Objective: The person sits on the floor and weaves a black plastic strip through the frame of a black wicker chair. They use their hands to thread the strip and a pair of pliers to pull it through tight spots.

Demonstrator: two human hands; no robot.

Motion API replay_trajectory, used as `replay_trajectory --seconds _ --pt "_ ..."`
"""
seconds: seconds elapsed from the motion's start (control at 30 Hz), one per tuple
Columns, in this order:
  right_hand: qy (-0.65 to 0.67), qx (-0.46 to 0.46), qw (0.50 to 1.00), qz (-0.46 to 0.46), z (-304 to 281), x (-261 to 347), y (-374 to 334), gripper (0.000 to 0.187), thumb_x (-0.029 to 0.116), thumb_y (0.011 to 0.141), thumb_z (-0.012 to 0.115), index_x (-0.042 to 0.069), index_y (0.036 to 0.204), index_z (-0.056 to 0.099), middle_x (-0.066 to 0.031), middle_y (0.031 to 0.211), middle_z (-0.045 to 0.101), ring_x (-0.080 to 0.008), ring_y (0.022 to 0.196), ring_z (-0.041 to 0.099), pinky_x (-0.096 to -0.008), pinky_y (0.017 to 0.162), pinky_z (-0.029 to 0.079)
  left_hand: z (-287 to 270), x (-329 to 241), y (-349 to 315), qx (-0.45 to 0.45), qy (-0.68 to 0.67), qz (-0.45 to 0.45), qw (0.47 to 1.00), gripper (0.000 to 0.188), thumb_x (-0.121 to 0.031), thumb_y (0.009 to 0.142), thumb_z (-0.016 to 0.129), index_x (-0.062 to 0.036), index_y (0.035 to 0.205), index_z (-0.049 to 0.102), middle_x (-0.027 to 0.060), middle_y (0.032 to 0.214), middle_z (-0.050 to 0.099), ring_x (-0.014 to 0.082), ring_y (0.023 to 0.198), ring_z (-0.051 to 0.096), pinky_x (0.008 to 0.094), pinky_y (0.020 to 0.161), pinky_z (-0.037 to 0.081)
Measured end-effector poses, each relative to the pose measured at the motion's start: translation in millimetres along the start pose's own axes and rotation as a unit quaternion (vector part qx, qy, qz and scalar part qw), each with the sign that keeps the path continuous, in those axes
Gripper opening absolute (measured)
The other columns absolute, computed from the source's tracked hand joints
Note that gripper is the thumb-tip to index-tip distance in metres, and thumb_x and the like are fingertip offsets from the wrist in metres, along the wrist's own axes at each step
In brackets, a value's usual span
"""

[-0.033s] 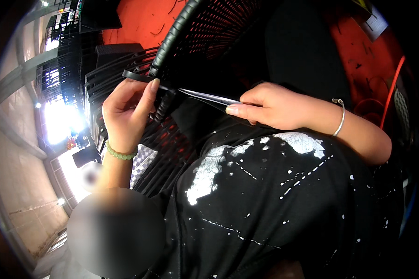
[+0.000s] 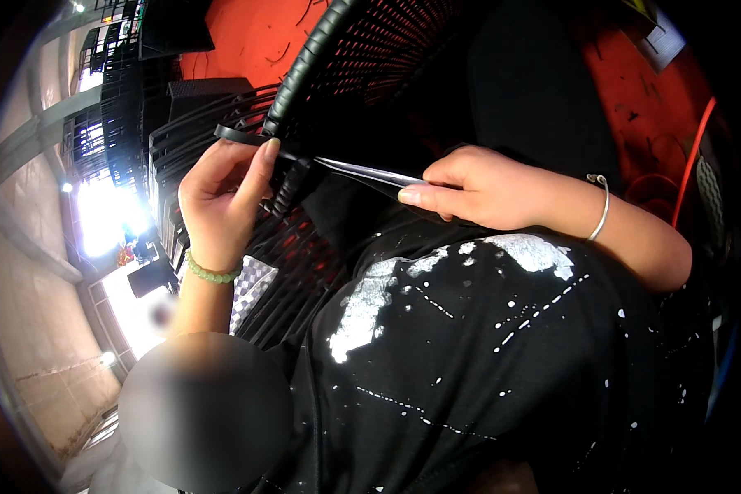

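My left hand (image 2: 226, 193) pinches a flat black strip (image 2: 237, 133) between thumb and fingers. One end of the strip curls out past the fingertips, beside the wrapped black rim (image 2: 309, 58) of a woven wicker piece. From the right, my right hand (image 2: 477, 188) grips a slim, pointed silver metal tool (image 2: 370, 173), its grip end hidden in the palm. The tool's tip points left and meets the dark area by the strip and a wrapped black bar (image 2: 292, 185). Whether the tip touches the strip, I cannot tell.
Openwork black mesh (image 2: 403, 49) spreads behind the rim. Black slatted frames (image 2: 181, 123) stand to the left. Scraps of strip lie on the red floor (image 2: 251, 33). My lap is covered by black cloth with white patches (image 2: 366, 305). A red cord (image 2: 694, 160) runs at far right.
My left hand has shifted very slightly left with the strip. The right hand and the metal tool look unmoved.
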State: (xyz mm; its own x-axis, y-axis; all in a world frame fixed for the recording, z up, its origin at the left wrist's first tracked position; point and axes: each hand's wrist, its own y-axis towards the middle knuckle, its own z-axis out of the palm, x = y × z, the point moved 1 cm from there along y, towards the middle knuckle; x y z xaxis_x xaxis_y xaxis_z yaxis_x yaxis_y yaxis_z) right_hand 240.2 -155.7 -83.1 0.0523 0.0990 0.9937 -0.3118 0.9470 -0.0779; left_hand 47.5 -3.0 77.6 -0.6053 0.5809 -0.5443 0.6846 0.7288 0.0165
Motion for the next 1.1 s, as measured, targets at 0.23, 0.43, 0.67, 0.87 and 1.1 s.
replay_trajectory --seconds 0.23,0.43,0.67,0.87,1.1 --pt "-0.011 0.015 1.0 0.02 -9.9 3.6 -4.4 0.05 0.037 0.098 0.069 0.003 0.064 0.053 0.0017 0.057 0.047 -0.008 0.054 0.038 -0.0298 0.05 0.033 -5.4 -12.2 11.5 0.052 -0.019 -0.137 0.989 0.023 -0.018 0.093 0.075 0.0031 0.086 0.07 -0.001 0.066 0.062 0.0044 0.053 0.055 0.0189 0.049 0.042" --pt "-0.019 -0.017 1.0 0.005 -10.9 2.4 -5.3 0.049 0.031 0.094 0.073 0.002 0.062 0.049 0.0002 0.055 0.045 -0.008 0.053 0.038 -0.0307 0.049 0.031 -6.9 -29.6 21.7 0.118 0.029 -0.184 0.975 0.026 -0.02 0.095 0.073 0.0036 0.083 0.069 0.0014 0.064 0.063 0.0051 0.051 0.055 0.0198 0.047 0.042" --pt "-0.071 -0.057 0.994 -0.053 4.7 -8.9 1.3 0.045 0.031 0.092 0.072 0.001 0.065 0.052 -0.0099 0.056 0.052 -0.0192 0.049 0.048 -0.0362 0.05 0.037 -14.7 -32.6 32.7 0.198 0.077 -0.259 0.942 0.025 -0.019 0.096 0.068 0.0028 0.083 0.069 0.0016 0.062 0.062 0.0073 0.048 0.058 0.0203 0.046 0.044" --pt "-0.088 -0.073 0.992 -0.062 18.6 -17.3 14.0 0.043 0.035 0.092 0.07 0.001 0.069 0.06 -0.0129 0.062 0.059 -0.0269 0.055 0.058 -0.04 0.055 0.044 -17.8 -26.1 35.8 0.189 0.029 -0.404 0.894 0.024 -0.02 0.097 0.068 0.0023 0.089 0.069 -0.0014 0.057 0.058 0.0074 0.044 0.055 0.0197 0.042 0.042" --pt "-0.111 -0.054 0.991 -0.041 24.4 -20.9 21.9 0.048 0.044 0.094 0.065 0.001 0.074 0.067 -0.0151 0.072 0.065 -0.0325 0.067 0.066 -0.0439 0.063 0.051 -32.1 -2.6 28.7 0.209 -0.147 -0.497 0.829 0.02 -0.017 0.1 0.063 0.0007 0.094 0.069 -0.0026 0.06 0.061 0.0054 0.047 0.058 0.0185 0.046 0.046"
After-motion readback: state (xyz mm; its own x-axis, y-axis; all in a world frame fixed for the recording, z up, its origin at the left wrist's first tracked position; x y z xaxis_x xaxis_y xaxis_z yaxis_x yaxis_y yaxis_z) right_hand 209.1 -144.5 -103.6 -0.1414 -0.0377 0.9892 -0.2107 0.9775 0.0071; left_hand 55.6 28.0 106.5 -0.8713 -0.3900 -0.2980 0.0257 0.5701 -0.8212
